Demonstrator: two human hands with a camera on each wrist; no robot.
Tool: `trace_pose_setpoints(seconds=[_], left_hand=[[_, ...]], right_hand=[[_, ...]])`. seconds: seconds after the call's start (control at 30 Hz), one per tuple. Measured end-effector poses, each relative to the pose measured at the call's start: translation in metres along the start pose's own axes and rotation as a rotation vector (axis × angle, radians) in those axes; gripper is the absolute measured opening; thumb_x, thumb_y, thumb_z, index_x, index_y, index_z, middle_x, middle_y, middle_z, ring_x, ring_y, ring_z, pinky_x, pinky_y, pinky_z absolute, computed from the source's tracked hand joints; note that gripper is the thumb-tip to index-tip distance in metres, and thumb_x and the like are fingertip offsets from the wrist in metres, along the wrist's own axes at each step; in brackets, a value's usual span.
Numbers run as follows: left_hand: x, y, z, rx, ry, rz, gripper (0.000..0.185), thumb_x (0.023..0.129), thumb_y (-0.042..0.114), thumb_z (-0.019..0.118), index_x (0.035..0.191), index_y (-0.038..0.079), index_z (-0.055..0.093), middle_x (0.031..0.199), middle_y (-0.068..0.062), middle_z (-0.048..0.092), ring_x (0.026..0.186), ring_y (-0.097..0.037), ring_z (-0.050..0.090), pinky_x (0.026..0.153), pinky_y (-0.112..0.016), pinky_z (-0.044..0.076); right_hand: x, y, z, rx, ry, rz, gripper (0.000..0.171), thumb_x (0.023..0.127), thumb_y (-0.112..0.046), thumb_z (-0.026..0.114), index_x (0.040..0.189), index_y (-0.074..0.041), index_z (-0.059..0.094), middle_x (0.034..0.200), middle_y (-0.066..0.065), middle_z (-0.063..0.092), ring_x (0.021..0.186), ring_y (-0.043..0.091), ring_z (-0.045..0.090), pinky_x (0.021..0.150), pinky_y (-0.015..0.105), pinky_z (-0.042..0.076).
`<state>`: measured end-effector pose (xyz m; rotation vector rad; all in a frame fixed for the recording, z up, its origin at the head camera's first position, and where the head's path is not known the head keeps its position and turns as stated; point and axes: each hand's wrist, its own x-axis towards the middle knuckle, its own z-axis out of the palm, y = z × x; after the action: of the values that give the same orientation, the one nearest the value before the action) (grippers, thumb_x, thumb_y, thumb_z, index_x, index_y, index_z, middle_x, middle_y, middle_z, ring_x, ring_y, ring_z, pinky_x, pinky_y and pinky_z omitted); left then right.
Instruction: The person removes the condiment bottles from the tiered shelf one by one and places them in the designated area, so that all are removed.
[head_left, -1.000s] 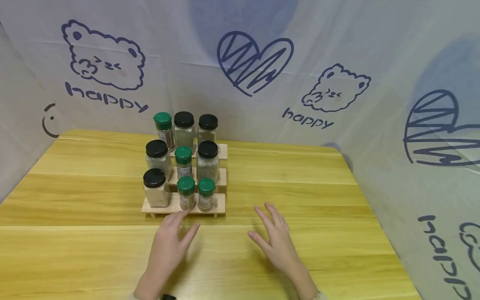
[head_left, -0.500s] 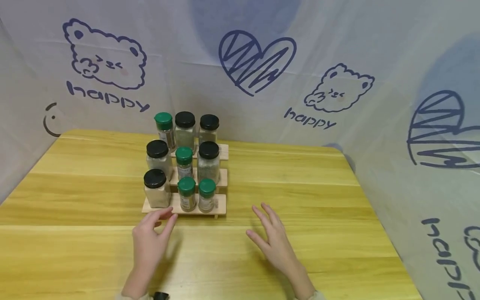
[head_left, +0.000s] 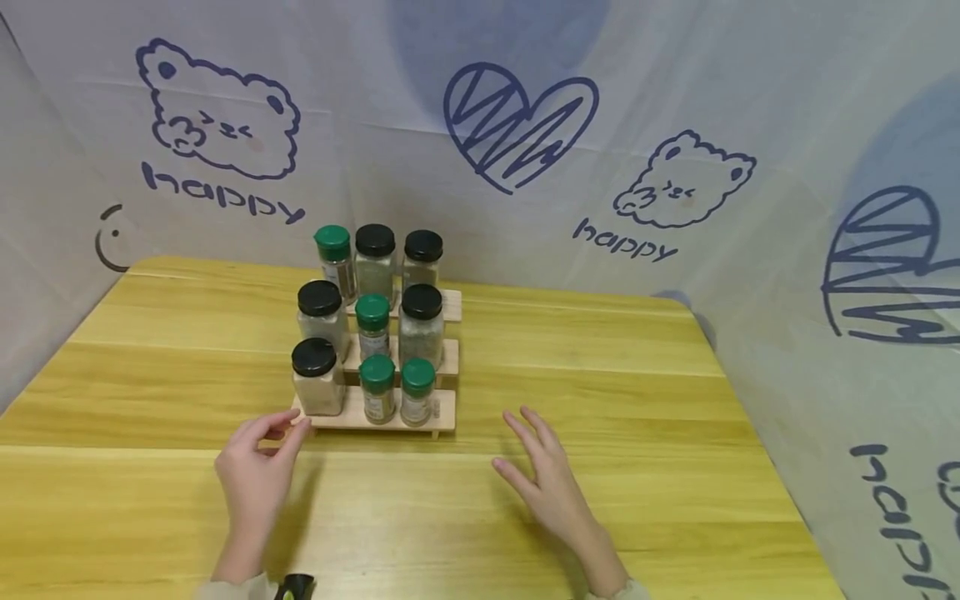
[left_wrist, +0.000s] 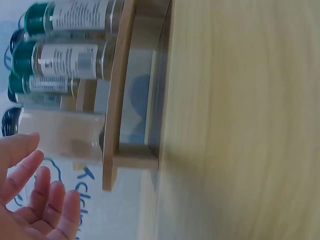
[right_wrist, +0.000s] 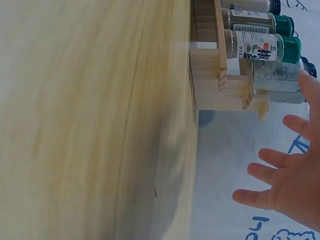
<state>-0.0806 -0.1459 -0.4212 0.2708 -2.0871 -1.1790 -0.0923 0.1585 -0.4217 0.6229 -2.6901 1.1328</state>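
A three-tier wooden spice rack (head_left: 446, 408) holds several spice jars, some with black lids and some with green caps. My left hand (head_left: 255, 471) is at the rack's front left corner, fingers loosely bent and nothing between them. Closest to it is a square jar (head_left: 318, 392) with a black lid and pale contents; the left wrist view shows thumb and fingertips (left_wrist: 36, 141) apart, overlapping that jar. Two green-capped bottles (head_left: 377, 392) stand beside it on the bottom tier. To the right of the rack, my right hand (head_left: 551, 483) hovers over the table with fingers spread, holding nothing.
The rack stands on a yellow wood-grain table (head_left: 600, 358), left of its middle. Behind and to the right hangs a pale cloth (head_left: 375, 150) printed with bears, hearts and "happy". A small black object (head_left: 296, 586) shows by the left sleeve.
My left hand has moved left along the rack's front, from below the green-capped bottles to the left corner. The right hand has barely moved. The jars stand as before.
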Motion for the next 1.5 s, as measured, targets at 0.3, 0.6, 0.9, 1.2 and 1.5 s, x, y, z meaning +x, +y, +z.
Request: trace_pose_setpoints(seconds=[0.3,0.6,0.9,1.2,1.5], left_hand=[[0.009,-0.054,0.005,0.029,-0.208,-0.149,0.032,0.076,0.019,0.073,0.1,0.0,0.065,0.096,-0.013,0.06,0.078,-0.015,0.052,0.06,-0.005,0.042],[0.017,-0.039,-0.002,0.005,-0.356,-0.292,0.041,0.08,0.019,0.068,0.115,0.001,0.057,0.102,-0.021,0.059,0.081,-0.013,0.053,0.058,-0.013,0.044],[0.023,-0.025,-0.008,-0.017,-0.447,-0.394,0.041,0.085,0.017,0.062,0.121,0.0,0.053,0.114,-0.025,0.053,0.094,-0.025,0.052,0.059,-0.016,0.045],[0.026,-0.038,-0.011,-0.122,-0.55,-0.502,0.051,0.088,0.023,0.058,0.13,0.0,0.043,0.123,-0.023,0.046,0.082,0.006,0.045,0.065,-0.019,0.048],[0.032,-0.037,-0.011,-0.102,-0.623,-0.518,0.052,0.087,0.024,0.059,0.131,0.001,0.043,0.122,-0.024,0.046,0.081,0.0,0.049,0.067,-0.021,0.049]], right_hand=[[0.007,-0.001,0.002,0.045,-0.017,0.018,0.055,0.088,-0.027,0.057,0.135,-0.008,0.038,0.138,0.019,0.029,0.123,0.039,0.029,0.091,0.061,0.029],[0.02,-0.01,0.006,0.105,-0.019,-0.028,0.054,0.088,-0.026,0.058,0.135,-0.008,0.038,0.138,0.016,0.032,0.124,0.033,0.031,0.095,0.055,0.029],[0.035,-0.014,0.01,0.152,0.0,-0.103,0.051,0.088,-0.022,0.058,0.133,-0.004,0.04,0.133,0.013,0.039,0.121,0.027,0.036,0.098,0.046,0.031],[0.045,-0.02,0.015,0.2,-0.012,-0.12,0.048,0.088,-0.02,0.057,0.131,-0.005,0.042,0.131,0.013,0.042,0.121,0.024,0.038,0.098,0.044,0.032],[0.059,-0.029,0.021,0.266,0.002,-0.147,0.047,0.088,-0.018,0.058,0.13,-0.002,0.044,0.13,0.01,0.044,0.119,0.021,0.04,0.095,0.042,0.035]])
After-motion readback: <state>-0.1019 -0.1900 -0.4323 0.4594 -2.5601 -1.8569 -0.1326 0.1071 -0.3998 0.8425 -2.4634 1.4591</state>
